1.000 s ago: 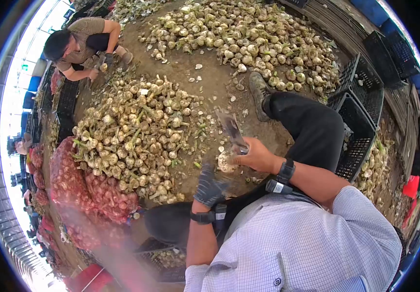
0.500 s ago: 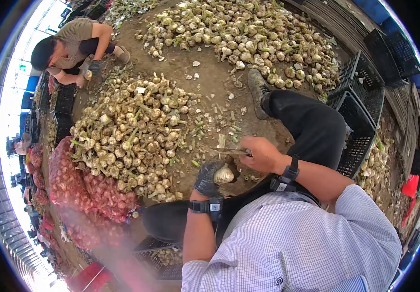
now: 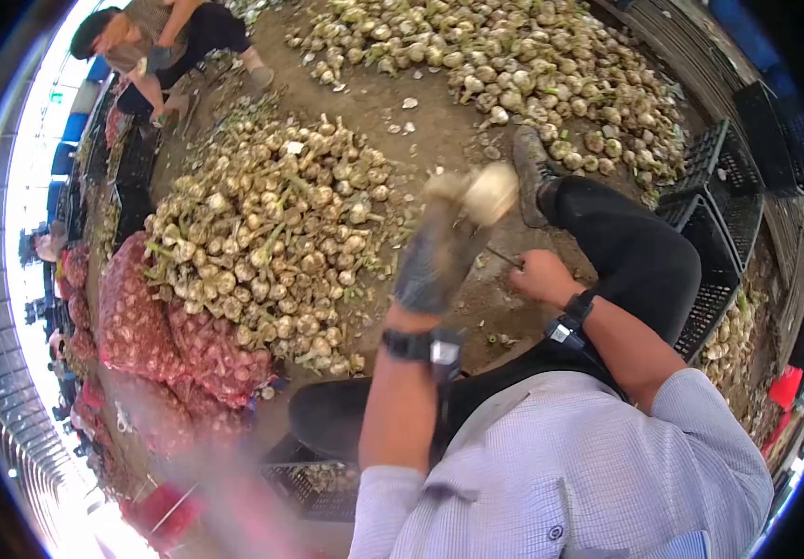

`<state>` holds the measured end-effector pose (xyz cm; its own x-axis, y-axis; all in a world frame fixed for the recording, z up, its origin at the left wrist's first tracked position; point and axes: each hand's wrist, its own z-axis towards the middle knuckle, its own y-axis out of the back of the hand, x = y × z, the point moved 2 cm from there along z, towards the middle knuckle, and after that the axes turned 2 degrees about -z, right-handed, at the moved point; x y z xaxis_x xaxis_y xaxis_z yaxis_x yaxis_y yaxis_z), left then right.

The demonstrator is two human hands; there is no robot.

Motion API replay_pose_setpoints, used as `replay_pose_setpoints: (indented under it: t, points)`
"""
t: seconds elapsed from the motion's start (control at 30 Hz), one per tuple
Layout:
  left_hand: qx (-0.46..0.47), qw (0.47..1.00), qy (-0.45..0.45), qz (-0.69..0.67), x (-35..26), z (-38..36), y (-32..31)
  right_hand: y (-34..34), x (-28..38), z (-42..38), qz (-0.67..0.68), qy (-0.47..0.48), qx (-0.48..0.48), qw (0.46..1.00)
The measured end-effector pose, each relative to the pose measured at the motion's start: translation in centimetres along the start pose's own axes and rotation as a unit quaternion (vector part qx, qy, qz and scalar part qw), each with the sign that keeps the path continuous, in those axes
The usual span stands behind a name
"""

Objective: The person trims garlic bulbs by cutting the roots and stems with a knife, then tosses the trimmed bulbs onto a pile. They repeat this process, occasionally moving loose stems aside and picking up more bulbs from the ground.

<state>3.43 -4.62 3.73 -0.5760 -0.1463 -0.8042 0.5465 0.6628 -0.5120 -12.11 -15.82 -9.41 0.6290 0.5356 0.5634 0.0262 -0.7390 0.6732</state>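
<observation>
My left hand (image 3: 439, 252), in a dark glove, is stretched forward and blurred, with a pale garlic bulb (image 3: 490, 192) at its fingertips; whether the bulb is still gripped is unclear. My right hand (image 3: 539, 277) is bare and closed on a knife (image 3: 504, 258), of which only a thin sliver of blade shows beside the left wrist. It sits low above my bent knee. A big heap of garlic with stems (image 3: 272, 233) lies on the dirt just left of my hands.
A second garlic heap (image 3: 504, 65) spreads across the far ground. Black plastic crates (image 3: 719, 233) stand to the right beyond my leg. Red mesh sacks of garlic (image 3: 160, 345) lie at the left. Another person (image 3: 155, 37) crouches at the top left.
My left hand has swung up and forward with the garlic bulb. My right hand with the knife has drawn back a little. The view has tilted.
</observation>
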Motion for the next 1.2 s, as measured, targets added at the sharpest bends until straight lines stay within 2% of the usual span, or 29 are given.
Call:
replay_pose_setpoints:
  t: [0.03, 0.07, 0.1, 0.17, 0.23, 0.27, 0.33, 0.43, 0.47, 0.53, 0.6, 0.67, 0.7, 0.73, 0.77, 0.8, 0.87, 0.93, 0.97, 1.07, 1.13, 1.17, 1.2]
  points:
    - [0.02, 0.996, -0.056, 0.068, 0.1, 1.4, -0.6, 0.2, -0.1, 0.0, 0.005, -0.004, -0.008, 1.0]
    - [-0.005, 0.999, -0.018, -0.038, 2.3, 3.3, 1.2, 0.7, -0.6, 0.3, 0.007, -0.006, -0.022, 1.0]
    - [-0.067, 0.997, 0.001, 0.037, 4.3, 4.8, 3.6, 0.0, -1.8, 0.7, -0.006, 0.013, -0.045, 0.999]
    - [-0.188, 0.963, 0.048, 0.188, 8.8, 7.0, 9.4, 0.8, -1.4, 0.6, -0.004, -0.006, -0.027, 1.0]
    - [-0.187, 0.917, 0.157, 0.315, 10.4, 7.7, 15.9, 0.7, -0.8, 0.7, -0.014, -0.018, -0.003, 1.0]
    - [-0.223, 0.857, 0.215, 0.411, 11.5, 8.2, 19.3, 0.5, -0.5, 1.0, -0.025, -0.017, 0.008, 1.0]
    - [-0.271, 0.696, 0.318, 0.584, 13.8, 9.9, 25.8, -0.3, 0.1, 1.8, -0.034, -0.017, 0.034, 0.999]
    - [-0.223, 0.59, 0.288, 0.72, 16.5, 12.3, 32.8, -2.3, -0.4, 2.7, -0.022, 0.0, 0.056, 0.998]
    - [-0.251, 0.632, 0.298, 0.67, 13.3, 12.9, 30.8, -2.5, -0.2, 2.8, -0.018, -0.009, 0.08, 0.997]
    - [-0.138, 0.487, 0.262, 0.822, 13.6, 16.5, 32.7, -2.4, 0.5, 3.2, -0.009, -0.033, 0.123, 0.992]
    - [-0.108, 0.495, 0.274, 0.818, 16.3, 19.7, 38.0, -3.2, -0.1, 3.4, 0.004, -0.027, 0.127, 0.992]
    - [-0.092, 0.415, 0.208, 0.881, 17.3, 21.2, 40.3, -3.4, -0.5, 3.5, 0.003, -0.031, 0.117, 0.993]
    - [0.088, 0.287, 0.35, 0.887, 12.7, 22.1, 33.7, -2.6, 0.3, 3.8, 0.008, -0.064, 0.139, 0.988]
    - [-0.167, 0.534, 0.251, 0.79, 12.5, 21.9, 34.7, -2.7, 0.1, 4.0, 0.005, -0.067, 0.149, 0.986]
    - [-0.185, 0.557, 0.265, 0.765, 13.7, 22.2, 37.7, -3.2, -0.2, 3.8, 0.003, -0.068, 0.159, 0.985]
    - [-0.143, 0.606, 0.207, 0.755, 12.5, 21.8, 37.4, -3.2, -0.2, 3.7, 0.008, -0.058, 0.146, 0.988]
    - [-0.195, 0.521, 0.236, 0.797, 14.1, 20.2, 36.1, -3.1, 0.3, 3.5, 0.018, -0.021, 0.125, 0.992]
    - [-0.146, 0.692, 0.203, 0.677, 13.8, 18.0, 33.6, -2.8, 0.8, 3.5, 0.021, -0.024, 0.124, 0.992]
    - [-0.121, 0.729, 0.201, 0.643, 14.7, 17.0, 32.9, -2.6, 0.9, 3.4, 0.023, -0.024, 0.125, 0.992]
    - [-0.027, 0.754, 0.206, 0.623, 18.1, 14.9, 30.2, -2.1, 1.1, 2.9, 0.071, -0.039, 0.035, 0.996]
    - [0.053, 0.76, 0.161, 0.628, 9.8, 11.5, 16.5, -2.3, 1.0, 2.8, 0.126, -0.042, -0.051, 0.99]
    - [0.103, 0.761, 0.125, 0.628, 8.8, 10.3, 14.4, -2.2, 1.3, 2.5, 0.156, -0.042, -0.093, 0.983]
    - [0.111, 0.775, 0.102, 0.614, 9.5, 9.1, 14.1, -1.3, 2.0, 2.1, 0.191, -0.048, -0.088, 0.977]
